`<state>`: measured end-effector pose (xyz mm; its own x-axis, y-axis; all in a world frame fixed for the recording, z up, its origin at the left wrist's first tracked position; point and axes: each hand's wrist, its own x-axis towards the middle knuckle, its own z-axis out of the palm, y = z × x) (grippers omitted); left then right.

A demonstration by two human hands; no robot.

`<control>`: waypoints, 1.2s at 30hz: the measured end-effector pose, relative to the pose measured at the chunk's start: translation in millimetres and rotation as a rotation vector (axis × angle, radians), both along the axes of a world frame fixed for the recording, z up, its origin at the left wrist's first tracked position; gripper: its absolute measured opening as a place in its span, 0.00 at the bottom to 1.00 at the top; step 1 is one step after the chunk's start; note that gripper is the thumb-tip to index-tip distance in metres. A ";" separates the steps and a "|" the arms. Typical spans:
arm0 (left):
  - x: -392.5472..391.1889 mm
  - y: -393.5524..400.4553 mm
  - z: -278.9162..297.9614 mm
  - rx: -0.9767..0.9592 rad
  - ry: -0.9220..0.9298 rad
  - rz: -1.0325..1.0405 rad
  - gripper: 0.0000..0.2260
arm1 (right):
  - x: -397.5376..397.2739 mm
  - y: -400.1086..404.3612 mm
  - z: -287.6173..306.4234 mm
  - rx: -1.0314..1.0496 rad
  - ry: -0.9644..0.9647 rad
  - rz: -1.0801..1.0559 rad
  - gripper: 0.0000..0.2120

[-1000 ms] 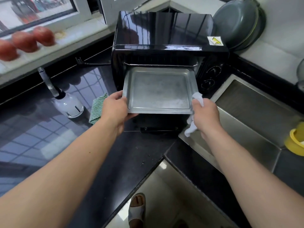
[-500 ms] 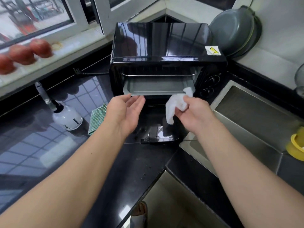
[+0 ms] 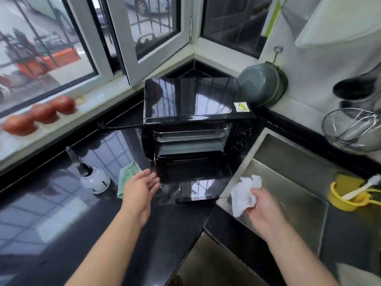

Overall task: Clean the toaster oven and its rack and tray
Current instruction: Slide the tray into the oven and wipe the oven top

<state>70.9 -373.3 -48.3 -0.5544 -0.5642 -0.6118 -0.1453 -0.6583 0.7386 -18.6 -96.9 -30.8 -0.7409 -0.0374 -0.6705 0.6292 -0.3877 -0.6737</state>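
— Where's the toaster oven (image 3: 195,120)?
— In the counter (image 3: 61,213) corner, door (image 3: 191,186) dropped open, tray (image 3: 189,146) and rack (image 3: 189,132) inside.
— Hands?
— Left hand (image 3: 140,188) by the door, fingers relaxed, empty. Right hand (image 3: 261,207) grips a white cloth (image 3: 244,195).

Head cam, looks fwd/down, close over corner counter (image 3: 61,234) w/ toaster oven (image 3: 191,100).

Tray (image 3: 189,146) and rack (image 3: 188,132) interiors hidden in oven (image 3: 191,100) — right hand (image 3: 266,211) motion-blurred
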 end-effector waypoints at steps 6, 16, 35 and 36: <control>-75.2 -4.4 31.9 0.331 0.116 -0.098 0.08 | -18.3 -12.9 20.1 0.034 -0.021 0.027 0.14; -82.4 4.3 34.8 -0.101 -0.095 -0.226 0.10 | -19.1 -3.2 21.8 0.153 -0.074 0.052 0.11; -31.8 -3.1 81.1 -0.015 -0.256 -0.233 0.06 | -8.6 17.0 29.9 0.050 -0.120 -0.067 0.13; -32.7 -5.8 83.6 -0.011 -0.224 -0.193 0.09 | -11.0 16.8 30.1 0.037 -0.126 -0.082 0.13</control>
